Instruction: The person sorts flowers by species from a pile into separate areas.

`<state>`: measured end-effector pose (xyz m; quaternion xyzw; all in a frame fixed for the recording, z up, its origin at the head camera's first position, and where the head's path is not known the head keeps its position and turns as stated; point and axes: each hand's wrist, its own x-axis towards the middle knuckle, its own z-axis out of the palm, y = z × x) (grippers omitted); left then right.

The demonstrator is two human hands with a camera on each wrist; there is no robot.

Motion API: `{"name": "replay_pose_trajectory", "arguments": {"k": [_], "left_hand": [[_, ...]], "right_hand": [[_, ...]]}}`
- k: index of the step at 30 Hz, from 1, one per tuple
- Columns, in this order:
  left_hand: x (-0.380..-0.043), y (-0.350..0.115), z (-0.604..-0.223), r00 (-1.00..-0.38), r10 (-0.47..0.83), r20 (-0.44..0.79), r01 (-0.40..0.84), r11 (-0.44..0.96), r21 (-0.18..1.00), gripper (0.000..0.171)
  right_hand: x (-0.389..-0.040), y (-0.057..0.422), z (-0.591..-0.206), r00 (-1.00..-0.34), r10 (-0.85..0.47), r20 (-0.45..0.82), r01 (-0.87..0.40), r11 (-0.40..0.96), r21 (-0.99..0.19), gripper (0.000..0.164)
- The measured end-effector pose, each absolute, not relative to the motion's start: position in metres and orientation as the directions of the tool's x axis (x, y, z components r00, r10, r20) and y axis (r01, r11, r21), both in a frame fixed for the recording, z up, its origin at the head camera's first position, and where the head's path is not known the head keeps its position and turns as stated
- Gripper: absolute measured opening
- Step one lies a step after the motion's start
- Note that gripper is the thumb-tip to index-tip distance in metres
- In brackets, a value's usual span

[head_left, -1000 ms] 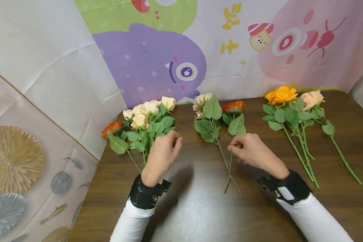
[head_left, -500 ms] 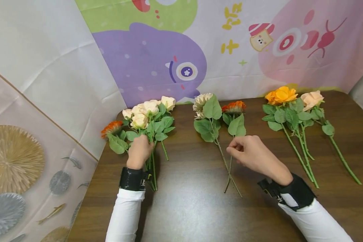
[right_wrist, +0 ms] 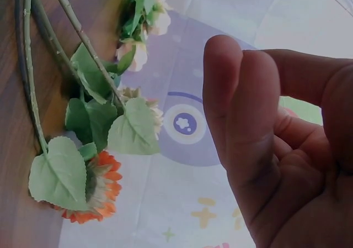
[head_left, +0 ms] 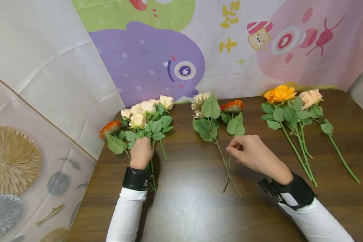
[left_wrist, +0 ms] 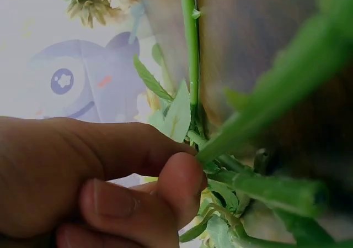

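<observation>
1. Since the picture of a second ago, the left hand (head_left: 141, 153) has come down from above and beside the cream roses (head_left: 148, 107) onto their stems; the right hand (head_left: 257, 154) keeps almost the same place.
2. The cream roses, at least five blooms in one bunch, lie at the table's left side, heads toward the backdrop.
3. The left hand pinches one green stem (left_wrist: 265, 107) of that bunch between thumb and finger, tips closed on it; at least three other stems show around it in the left wrist view.
4. One orange flower (head_left: 110, 129) lies just left of the bunch.
5. The right hand is loosely curled, thumb and one fingertip meeting, with nothing held. It hovers near the middle stems, apart from them in the right wrist view.
6. In that middle group are one orange-red flower (head_left: 233, 106) and at least one beige bloom (head_left: 200, 102); whether a second beige head sits beneath, I cannot tell. Their stems cross low down.
7. To the right lie one large yellow-orange rose (head_left: 280, 94) and one peach rose (head_left: 311, 98), with four stems below.
8. Two black wristbands (head_left: 136, 179) and two white sleeves (head_left: 125, 215) show above one dark brown table (head_left: 193, 208).
9. Behind hangs a backdrop (head_left: 157, 60) with one purple cartoon creature.
</observation>
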<state>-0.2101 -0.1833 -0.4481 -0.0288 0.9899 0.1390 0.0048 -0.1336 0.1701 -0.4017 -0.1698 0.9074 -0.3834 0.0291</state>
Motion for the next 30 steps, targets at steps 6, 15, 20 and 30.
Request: {"name": "replay_pose_trajectory", "arguments": {"k": [6,15,20,30], "left_hand": [[-0.21,-0.187,-0.444,-0.999,-0.054,0.006,-0.048,0.94,0.339,0.022],[-0.204,-0.185,-0.426,-0.992,-0.036,0.117,0.018,0.905,0.425,0.042],[-0.195,-0.173,-0.411,-0.976,0.051,0.213,0.149,0.866,0.478,0.041],[-0.16,-0.125,-0.387,-0.904,0.188,0.384,0.397,0.7,0.593,0.009]], "right_hand": [[-0.135,0.169,-0.403,-0.937,-0.338,0.087,-0.3,0.653,-0.695,0.01],[-0.134,0.168,-0.402,-0.936,-0.34,0.089,-0.304,0.656,-0.691,0.009],[-0.131,0.166,-0.402,-0.935,-0.347,0.075,-0.296,0.646,-0.704,0.009],[-0.118,0.153,-0.4,-0.905,-0.388,0.174,-0.372,0.523,-0.767,0.005]]}}
